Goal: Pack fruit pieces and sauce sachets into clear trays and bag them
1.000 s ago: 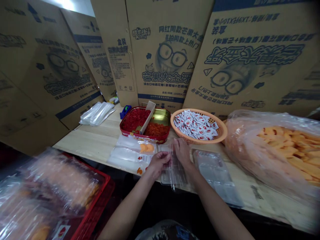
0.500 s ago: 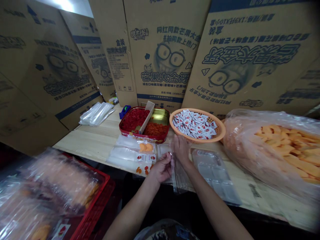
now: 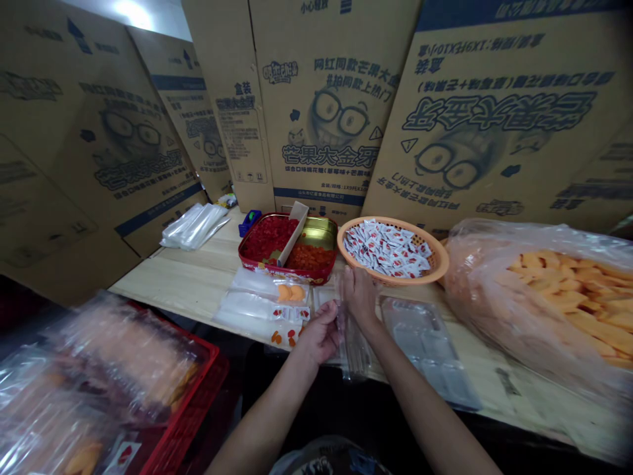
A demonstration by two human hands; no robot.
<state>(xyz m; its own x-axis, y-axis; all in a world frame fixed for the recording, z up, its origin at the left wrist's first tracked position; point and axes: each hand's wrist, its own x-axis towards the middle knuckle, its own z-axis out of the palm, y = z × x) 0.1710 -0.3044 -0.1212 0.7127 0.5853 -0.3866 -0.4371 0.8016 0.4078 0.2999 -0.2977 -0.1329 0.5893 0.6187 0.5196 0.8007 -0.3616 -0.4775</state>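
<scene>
My left hand (image 3: 321,333) and my right hand (image 3: 360,298) meet over the front of the wooden table (image 3: 173,277), both pinching a clear plastic sleeve (image 3: 355,353) whose lower part hangs toward the table edge. To the left of my left hand lie flat clear bags (image 3: 260,305) with orange pieces and small printed labels. A clear plastic blister tray (image 3: 425,349) lies to the right of my right hand. Just above my right fingertips sits a round orange basket (image 3: 440,260) of white-and-red sachets.
A red-rimmed tin (image 3: 254,254) holds red and orange diced food, split by a cardboard divider (image 3: 293,232). A large plastic bag (image 3: 558,310) of orange strips lies at the right. Flattened printed cartons (image 3: 316,112) stand along the back. A red crate (image 3: 198,376) of bagged goods sits lower left.
My left hand has moved right and up, closer to my right hand. The clear sleeve now hangs narrower and more upright between them. The view has shifted slightly.
</scene>
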